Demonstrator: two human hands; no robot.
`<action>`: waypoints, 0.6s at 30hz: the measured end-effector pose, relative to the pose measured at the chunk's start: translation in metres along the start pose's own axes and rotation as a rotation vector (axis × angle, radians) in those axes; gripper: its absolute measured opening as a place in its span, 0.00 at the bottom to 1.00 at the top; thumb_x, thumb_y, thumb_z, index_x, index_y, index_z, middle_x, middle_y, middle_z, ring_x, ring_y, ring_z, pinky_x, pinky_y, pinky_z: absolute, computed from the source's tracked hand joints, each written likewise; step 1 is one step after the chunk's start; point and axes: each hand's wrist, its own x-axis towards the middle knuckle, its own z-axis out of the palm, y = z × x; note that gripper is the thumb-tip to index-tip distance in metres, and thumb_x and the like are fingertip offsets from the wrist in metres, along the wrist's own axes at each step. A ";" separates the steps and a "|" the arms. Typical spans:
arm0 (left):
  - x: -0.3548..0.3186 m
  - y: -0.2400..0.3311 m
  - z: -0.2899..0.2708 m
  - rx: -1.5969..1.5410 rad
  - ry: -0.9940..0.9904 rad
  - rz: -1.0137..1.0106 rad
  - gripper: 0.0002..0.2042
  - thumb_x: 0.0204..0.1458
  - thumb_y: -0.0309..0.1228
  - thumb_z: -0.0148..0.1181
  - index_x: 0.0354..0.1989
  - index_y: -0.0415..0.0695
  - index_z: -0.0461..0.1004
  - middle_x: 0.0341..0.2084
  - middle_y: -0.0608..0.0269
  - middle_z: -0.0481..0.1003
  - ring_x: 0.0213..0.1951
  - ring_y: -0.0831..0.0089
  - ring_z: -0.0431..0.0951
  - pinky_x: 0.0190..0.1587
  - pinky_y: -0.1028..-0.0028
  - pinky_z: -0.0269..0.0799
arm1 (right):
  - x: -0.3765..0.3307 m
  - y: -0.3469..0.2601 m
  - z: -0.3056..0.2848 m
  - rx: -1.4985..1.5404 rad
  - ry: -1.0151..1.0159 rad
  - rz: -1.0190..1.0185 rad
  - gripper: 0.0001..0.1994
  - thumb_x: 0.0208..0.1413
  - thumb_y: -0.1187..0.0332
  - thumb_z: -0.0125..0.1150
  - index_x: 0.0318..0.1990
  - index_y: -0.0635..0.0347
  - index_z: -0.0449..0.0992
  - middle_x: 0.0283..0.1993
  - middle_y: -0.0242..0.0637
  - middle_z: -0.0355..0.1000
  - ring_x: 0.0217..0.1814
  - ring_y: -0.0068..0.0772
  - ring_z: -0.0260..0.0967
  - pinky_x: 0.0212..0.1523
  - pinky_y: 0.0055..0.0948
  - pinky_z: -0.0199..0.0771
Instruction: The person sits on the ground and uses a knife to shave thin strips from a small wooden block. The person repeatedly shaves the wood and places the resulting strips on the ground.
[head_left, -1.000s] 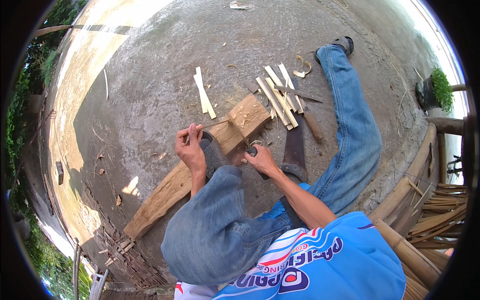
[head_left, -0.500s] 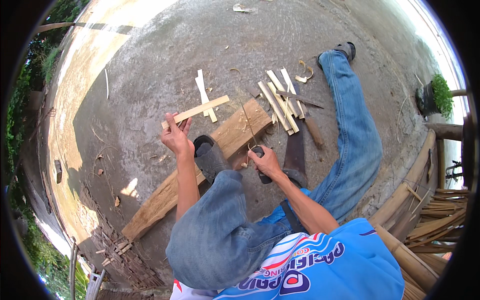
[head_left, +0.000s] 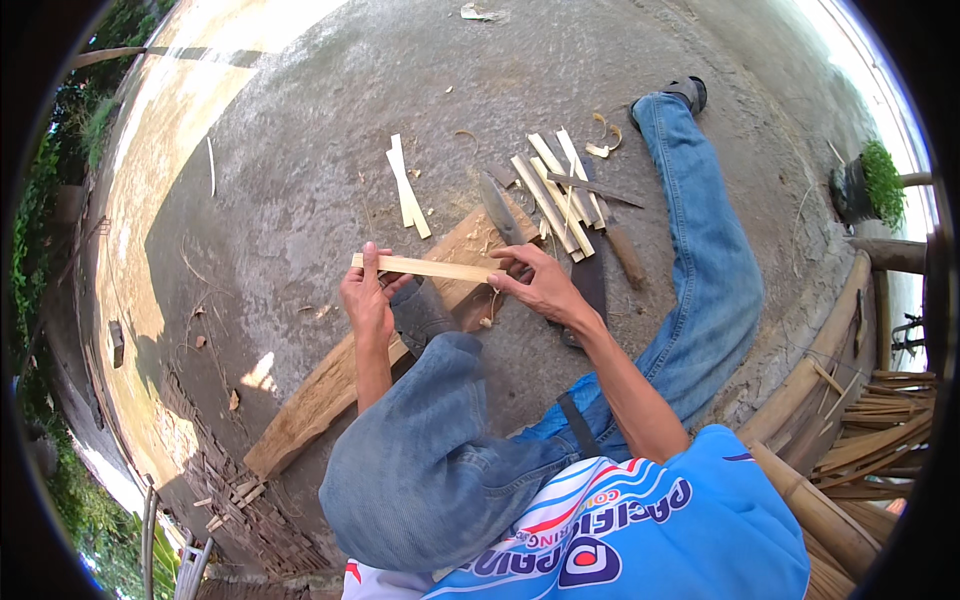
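I see strip now level above plank, lowered from half a second ago. Left hand fingers pinch its left end. Right hand has come over to its right end, fingers pinching it, knife still held there.

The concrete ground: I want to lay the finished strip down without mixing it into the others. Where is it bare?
Bare concrete lies left of the two crossed strips, beyond the left hand. It is crowded right of the plank: the strip pile, knives and right hand.
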 end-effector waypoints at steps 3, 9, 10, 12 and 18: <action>0.002 0.005 0.003 0.038 -0.117 -0.018 0.20 0.64 0.47 0.61 0.39 0.37 0.78 0.29 0.54 0.81 0.28 0.70 0.84 0.30 0.72 0.85 | 0.003 -0.003 0.001 0.067 -0.224 0.020 0.18 0.56 0.59 0.73 0.49 0.60 0.83 0.43 0.43 0.80 0.45 0.32 0.76 0.48 0.34 0.76; -0.006 0.010 0.008 0.116 -0.149 -0.055 0.19 0.66 0.46 0.58 0.41 0.38 0.77 0.30 0.51 0.83 0.27 0.71 0.84 0.28 0.73 0.84 | -0.011 0.002 0.008 0.158 -0.245 0.095 0.14 0.59 0.59 0.70 0.41 0.63 0.85 0.31 0.35 0.80 0.33 0.24 0.75 0.38 0.31 0.74; -0.007 0.009 0.007 0.130 -0.164 -0.045 0.19 0.66 0.46 0.58 0.41 0.38 0.77 0.29 0.51 0.83 0.27 0.70 0.84 0.27 0.73 0.84 | -0.013 0.001 0.009 0.151 -0.249 0.121 0.14 0.60 0.59 0.69 0.40 0.63 0.85 0.30 0.35 0.79 0.31 0.23 0.74 0.36 0.30 0.74; -0.009 0.008 0.012 0.152 -0.205 -0.029 0.19 0.67 0.46 0.57 0.41 0.38 0.77 0.29 0.50 0.83 0.27 0.70 0.84 0.27 0.73 0.83 | -0.019 0.009 0.011 0.148 -0.248 0.127 0.15 0.63 0.59 0.65 0.40 0.64 0.85 0.28 0.34 0.77 0.29 0.21 0.72 0.33 0.30 0.72; -0.008 0.005 0.014 0.234 -0.279 -0.031 0.18 0.68 0.44 0.56 0.40 0.37 0.77 0.27 0.51 0.83 0.26 0.70 0.84 0.25 0.75 0.82 | -0.028 0.011 0.024 0.047 -0.154 -0.089 0.15 0.67 0.61 0.59 0.36 0.66 0.82 0.25 0.32 0.74 0.24 0.20 0.65 0.28 0.31 0.67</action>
